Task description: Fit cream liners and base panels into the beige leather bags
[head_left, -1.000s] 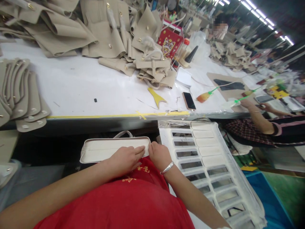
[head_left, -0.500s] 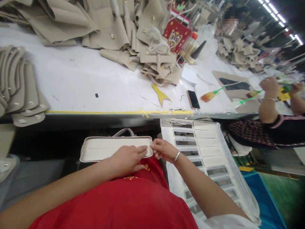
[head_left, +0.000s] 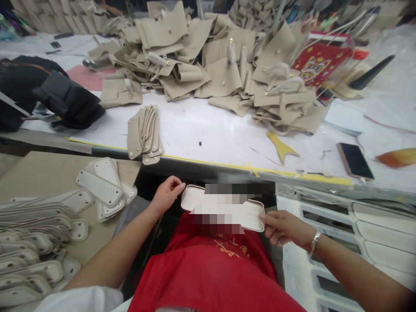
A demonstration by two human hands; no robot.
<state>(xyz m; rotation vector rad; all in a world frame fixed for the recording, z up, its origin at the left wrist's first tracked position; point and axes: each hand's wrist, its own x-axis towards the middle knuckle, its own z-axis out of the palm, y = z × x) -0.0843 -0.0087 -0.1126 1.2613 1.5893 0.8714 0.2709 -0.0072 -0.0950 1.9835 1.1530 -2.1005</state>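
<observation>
Across my lap, over the red apron [head_left: 208, 268], lies a partly made bag [head_left: 255, 214] with a pale, long, narrow panel inside a raised rim facing up. A blurred patch hides its middle. At its left end, my left hand [head_left: 167, 195] is closed, thumb and forefinger pinched at the upper corner. The right end is gripped between the thumb and fingers of my right hand [head_left: 281, 227], which has a bracelet at the wrist.
Beige bag pieces [head_left: 224, 60] are heaped along the white table [head_left: 182, 125]. Rounded panels with studs [head_left: 100, 186] lie on the board at left. A phone [head_left: 355, 160] and a yellow piece [head_left: 282, 147] rest near the table edge. A slotted white rack [head_left: 292, 260] stands at right.
My view has swung left. My left hand has gone from lying flat on the panel to the bag's left end. My right hand stays at the right end.
</observation>
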